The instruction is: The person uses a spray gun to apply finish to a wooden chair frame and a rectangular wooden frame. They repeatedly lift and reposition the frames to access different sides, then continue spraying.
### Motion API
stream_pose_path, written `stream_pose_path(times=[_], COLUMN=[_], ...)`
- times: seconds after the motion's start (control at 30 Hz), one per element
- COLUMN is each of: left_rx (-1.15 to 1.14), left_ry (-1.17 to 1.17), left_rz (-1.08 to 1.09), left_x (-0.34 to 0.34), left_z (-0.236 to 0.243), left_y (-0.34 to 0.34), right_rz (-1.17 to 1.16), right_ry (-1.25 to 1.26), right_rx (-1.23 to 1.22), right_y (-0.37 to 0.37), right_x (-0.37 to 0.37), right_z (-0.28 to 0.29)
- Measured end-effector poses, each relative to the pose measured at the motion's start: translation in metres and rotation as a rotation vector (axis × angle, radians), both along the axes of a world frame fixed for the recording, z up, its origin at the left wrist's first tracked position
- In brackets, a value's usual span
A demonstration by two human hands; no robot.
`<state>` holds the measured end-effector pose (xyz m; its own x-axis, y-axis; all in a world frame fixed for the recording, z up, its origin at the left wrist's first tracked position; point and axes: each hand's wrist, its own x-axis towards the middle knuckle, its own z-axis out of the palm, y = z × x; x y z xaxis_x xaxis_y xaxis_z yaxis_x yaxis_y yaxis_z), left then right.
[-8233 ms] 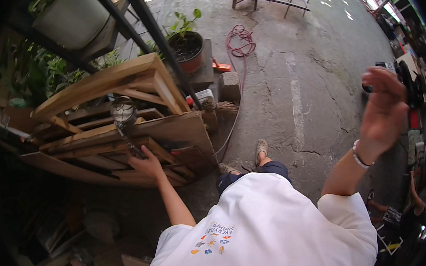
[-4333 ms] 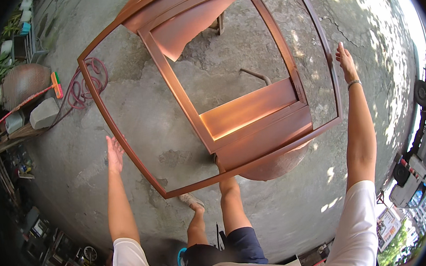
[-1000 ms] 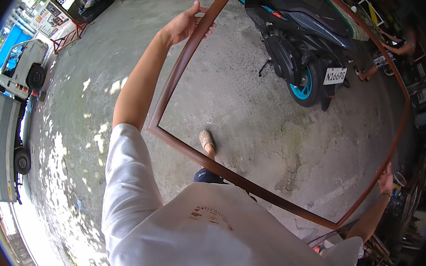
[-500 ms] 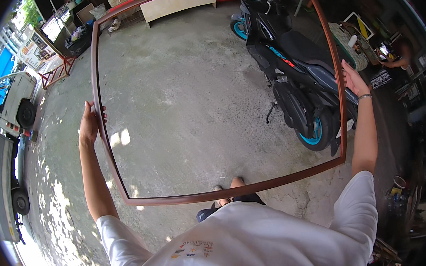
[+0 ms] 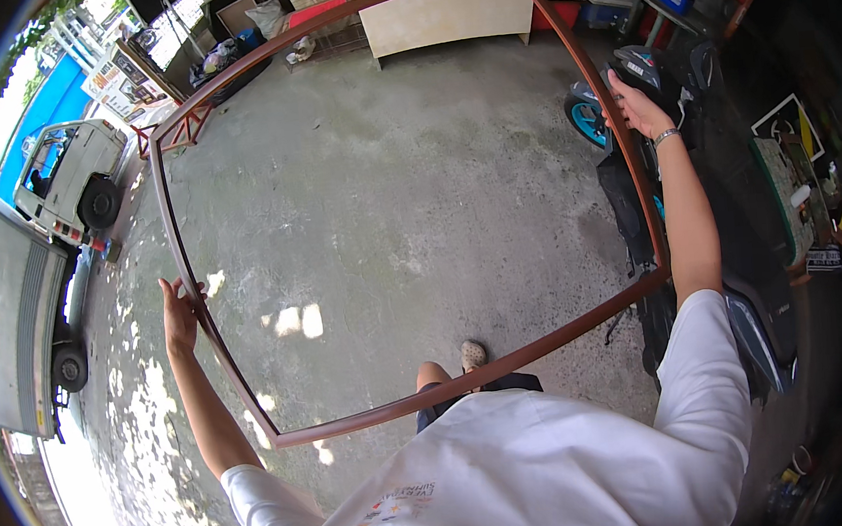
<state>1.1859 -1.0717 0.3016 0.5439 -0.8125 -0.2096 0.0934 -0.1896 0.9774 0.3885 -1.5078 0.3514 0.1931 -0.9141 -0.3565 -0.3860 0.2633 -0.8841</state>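
So I've got this big reddish-brown wooden frame [image 5: 422, 406] held out flat in front of me, and it fills most of the middle of the view, with its near rail crossing just above my white shirt [image 5: 517, 483]. My left hand [image 5: 180, 312] is at the middle left, fingers wrapped around the left rail, and my right hand [image 5: 636, 108] is at the upper right, gripping the right rail with a bracelet on that wrist. Through the frame you see bare concrete floor [image 5: 386, 196] and my one foot [image 5: 473, 354] poking out at the lower centre. On the right, a dark scooter [image 5: 633, 197] with a blue wheel sits just beside the right rail, really close to that side. At the top there's a pale wooden cabinet [image 5: 441, 14] past the far rail, and a red metal stand [image 5: 183, 128] at the upper left corner. A white truck [image 5: 17, 285] is parked along the left edge, well apart from the frame.
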Motion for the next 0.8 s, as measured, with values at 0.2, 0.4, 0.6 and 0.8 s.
stream_pose_path(times=[0.2,0.4,0.6,0.8], left_rx=[0.027,0.013,0.073,0.043], left_ry=[0.061,0.095,0.109,0.072], left_rz=[0.010,-0.034,-0.116,-0.225], left_x=[0.061,0.146,0.170,0.174], left_z=[-0.012,-0.059,-0.070,-0.077], left_y=[-0.168,-0.391,-0.635,-0.878], right_rz=[-0.032,-0.086,-0.219,-0.308], right_ry=[0.041,0.049,0.077,0.072], right_rx=[0.017,0.049,0.044,0.028], right_y=[-0.191,-0.365,-0.511,-0.689], right_x=[0.079,0.119,0.114,0.095], right_z=[-0.002,-0.012,-0.017,-0.039])
